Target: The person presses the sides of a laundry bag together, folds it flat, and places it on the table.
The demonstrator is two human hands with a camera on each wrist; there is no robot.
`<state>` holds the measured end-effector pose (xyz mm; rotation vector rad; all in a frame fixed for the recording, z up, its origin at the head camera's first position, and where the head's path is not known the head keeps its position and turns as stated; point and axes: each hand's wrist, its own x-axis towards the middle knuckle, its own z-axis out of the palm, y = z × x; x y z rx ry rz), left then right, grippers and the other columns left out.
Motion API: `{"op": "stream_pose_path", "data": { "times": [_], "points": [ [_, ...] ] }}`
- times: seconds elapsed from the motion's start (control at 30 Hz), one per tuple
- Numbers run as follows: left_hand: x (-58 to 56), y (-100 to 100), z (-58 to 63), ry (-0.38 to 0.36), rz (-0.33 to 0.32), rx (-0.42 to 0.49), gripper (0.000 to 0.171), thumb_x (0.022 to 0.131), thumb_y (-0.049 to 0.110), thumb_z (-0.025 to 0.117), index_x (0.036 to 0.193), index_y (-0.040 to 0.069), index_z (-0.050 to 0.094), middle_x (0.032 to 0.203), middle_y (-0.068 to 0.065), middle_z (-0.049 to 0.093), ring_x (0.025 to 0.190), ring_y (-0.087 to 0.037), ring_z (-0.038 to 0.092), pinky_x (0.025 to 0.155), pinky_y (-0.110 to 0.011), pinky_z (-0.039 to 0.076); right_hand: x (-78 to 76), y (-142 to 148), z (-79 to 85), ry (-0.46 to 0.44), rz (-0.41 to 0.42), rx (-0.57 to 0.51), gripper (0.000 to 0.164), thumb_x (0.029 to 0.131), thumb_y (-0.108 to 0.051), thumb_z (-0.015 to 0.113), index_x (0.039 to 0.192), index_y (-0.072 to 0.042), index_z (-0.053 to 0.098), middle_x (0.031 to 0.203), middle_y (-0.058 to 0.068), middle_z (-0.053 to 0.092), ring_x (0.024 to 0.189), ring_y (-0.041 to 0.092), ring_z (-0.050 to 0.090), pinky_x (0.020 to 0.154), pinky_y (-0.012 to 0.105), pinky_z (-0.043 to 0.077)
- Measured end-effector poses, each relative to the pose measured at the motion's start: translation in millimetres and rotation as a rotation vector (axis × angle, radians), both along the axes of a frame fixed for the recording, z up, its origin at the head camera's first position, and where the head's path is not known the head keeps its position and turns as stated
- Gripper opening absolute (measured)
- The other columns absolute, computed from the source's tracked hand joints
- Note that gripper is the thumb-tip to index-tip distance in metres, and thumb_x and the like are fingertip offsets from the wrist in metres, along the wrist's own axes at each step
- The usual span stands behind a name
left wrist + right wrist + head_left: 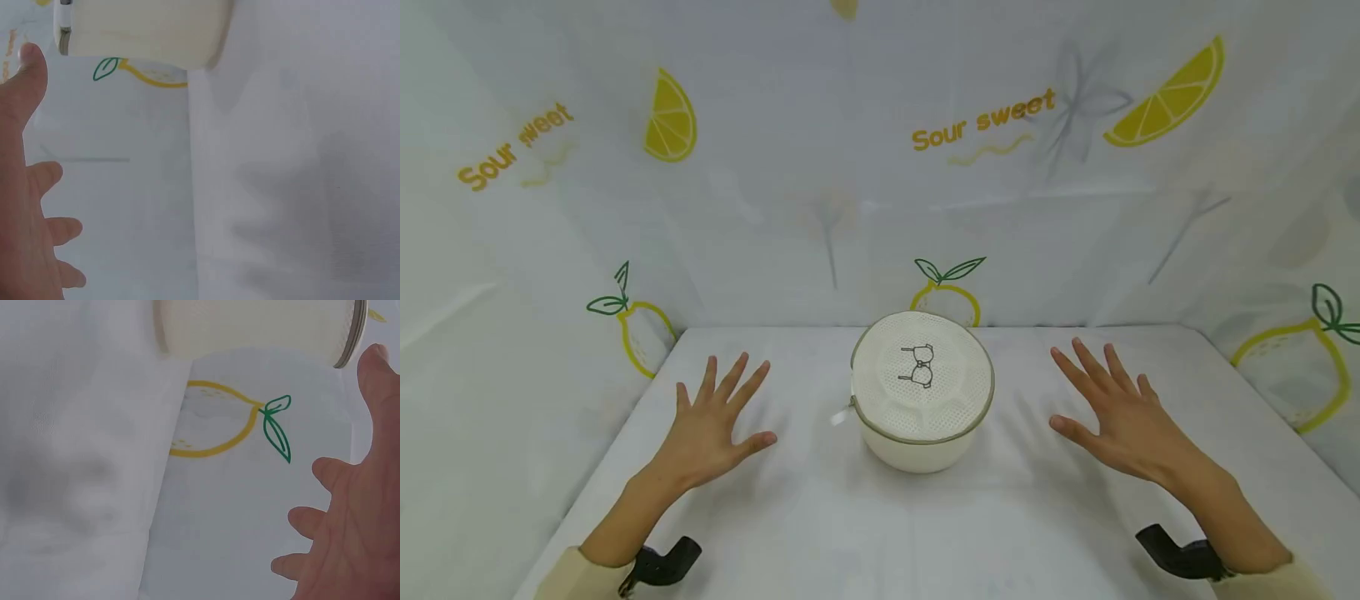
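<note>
A round cream case [917, 454] stands on the white table in the head view. Its flat mesh lid [887, 392] carries a dark line drawing, and a zipper with a pale pull tab [842, 415] runs round the rim. To the left of the case, my left hand [707, 433] hovers above the table, palm down with fingers spread, holding nothing. On the other side my right hand [1123, 417] is spread the same way and also holds nothing. Both wrist views show the case's side [144, 31] beyond the thumb, apart from the hand.
White sheeting with lemon prints [670, 117] hangs behind and beside the table [917, 542]. The table's back edge runs just behind the case. Black wrist mounts [662, 562] sit below each hand, near the cream sleeves [583, 577].
</note>
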<state>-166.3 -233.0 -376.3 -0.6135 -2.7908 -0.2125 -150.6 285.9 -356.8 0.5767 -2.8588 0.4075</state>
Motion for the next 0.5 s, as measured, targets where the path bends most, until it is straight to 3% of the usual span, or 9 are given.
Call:
{"op": "stream_pose_path", "data": {
  "times": [0.33, 0.5],
  "points": [
    [-4.6, -8, 8.7, -0.048, -0.004, 0.154, 0.088, 0.086, 0.06, 0.058, 0.155, 0.029, 0.014, 0.158, -0.014, 0.016, 0.14, -0.048, 0.001, 0.092, -0.08, 0.011, 2.9, -12, 1.0, -0.008, 0.051, -0.111, 0.082, 0.091, -0.041, 0.062, 0.155, -0.027, 0.012, 0.16, 0.009, 0.007, 0.143, 0.036, -0.007, 0.1, 0.074, 0.007],
    [-7.3, -1, 7.2, -0.072, -0.027, 0.23, 0.085, 0.087, 0.059, 0.058, 0.155, 0.029, 0.015, 0.158, -0.013, 0.015, 0.141, -0.046, 0.001, 0.093, -0.079, 0.011, 2.3, -21, 5.6, -0.02, 0.059, -0.173, 0.083, 0.09, -0.039, 0.064, 0.155, -0.028, 0.013, 0.16, 0.007, 0.007, 0.143, 0.037, -0.005, 0.092, 0.079, 0.012]
  ]
}}
